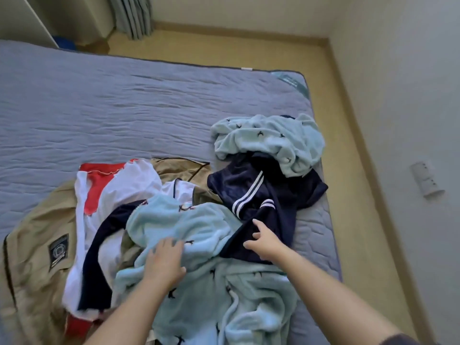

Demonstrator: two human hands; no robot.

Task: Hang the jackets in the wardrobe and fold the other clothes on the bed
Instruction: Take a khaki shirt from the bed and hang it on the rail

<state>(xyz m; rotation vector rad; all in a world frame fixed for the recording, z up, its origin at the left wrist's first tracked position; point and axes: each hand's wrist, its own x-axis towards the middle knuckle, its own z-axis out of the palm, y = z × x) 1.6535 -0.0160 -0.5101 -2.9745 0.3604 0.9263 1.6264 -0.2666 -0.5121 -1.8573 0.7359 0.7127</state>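
While clothes (119,185) lie heaped on the bed (124,108), the left hand (165,260) spreads on the pale-blue fleece (171,220) and the right hand (265,242), fingers parted, touches the navy top (249,190), so sorting seems underway and 1 piece needs pulling free.

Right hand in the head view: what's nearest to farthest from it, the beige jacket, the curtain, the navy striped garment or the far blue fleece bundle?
1. Navy striped garment: touching the right hand.
2. Far blue fleece bundle: just beyond, right side.
3. Beige jacket: across the pile, left.
4. Curtain: back of the room.
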